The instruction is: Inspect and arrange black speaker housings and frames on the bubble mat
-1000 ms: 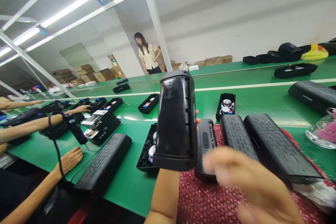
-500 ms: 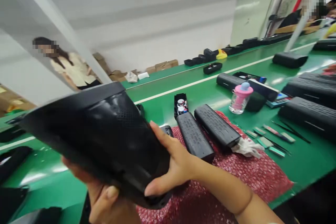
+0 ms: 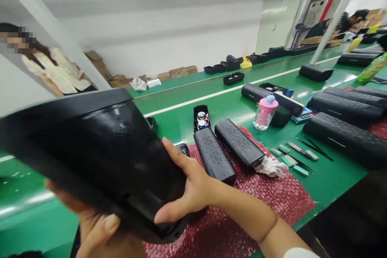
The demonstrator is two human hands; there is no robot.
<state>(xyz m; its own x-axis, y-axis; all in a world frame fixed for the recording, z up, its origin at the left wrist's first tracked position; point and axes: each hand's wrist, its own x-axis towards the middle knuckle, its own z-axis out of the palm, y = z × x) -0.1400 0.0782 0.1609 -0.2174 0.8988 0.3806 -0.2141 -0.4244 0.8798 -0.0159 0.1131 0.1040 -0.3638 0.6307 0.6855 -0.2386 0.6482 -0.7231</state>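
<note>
A black speaker housing point(image 3: 99, 149) is held up close to the camera, tilted, with its smooth inner face and a patch of small perforations showing. My left hand point(image 3: 96, 225) grips its lower left edge, thumb in front. At its lower right end, my right hand point(image 3: 187, 189) clasps the edge between thumb and fingers. Red bubble wrap point(image 3: 272, 197) lies beneath. On it rest a black speaker with a patterned grille point(image 3: 214, 155) and a second such speaker point(image 3: 238, 143). An open shell with round drivers point(image 3: 201, 117) sits behind them.
A pink-lidded bottle point(image 3: 266, 113), a white glove point(image 3: 270, 166), tweezers point(image 3: 316, 148) and small green-and-white pads point(image 3: 289, 161) are on the green table point(image 3: 338, 177). Several more speakers point(image 3: 344, 139) line the right side. A person point(image 3: 57, 66) stands across the table at left.
My view has swung right. The housing, earlier upright in my left hand with my right hand blurred and apart, has come closer and tilted; my right hand has taken hold of it.
</note>
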